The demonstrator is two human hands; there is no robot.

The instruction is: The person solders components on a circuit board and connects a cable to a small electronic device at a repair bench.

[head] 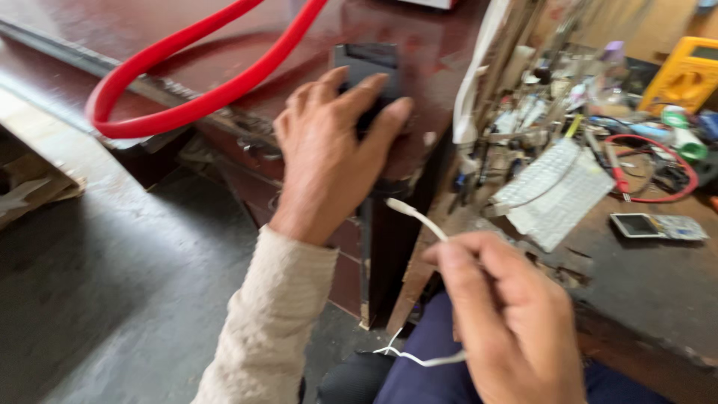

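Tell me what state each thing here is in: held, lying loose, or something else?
left hand: gripping the dark phone-like device at the table edge
right hand: pinching the white cable
white cable: plug end free, not plugged in
red hose: looped, lying on the table
yellow meter: resting on the bench
calculator: lying flat

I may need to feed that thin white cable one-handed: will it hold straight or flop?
Probably floppy: the white cable arcs out of the right hand and sags in loose curls below. Its short free end seems to hold a curve. It looks light.
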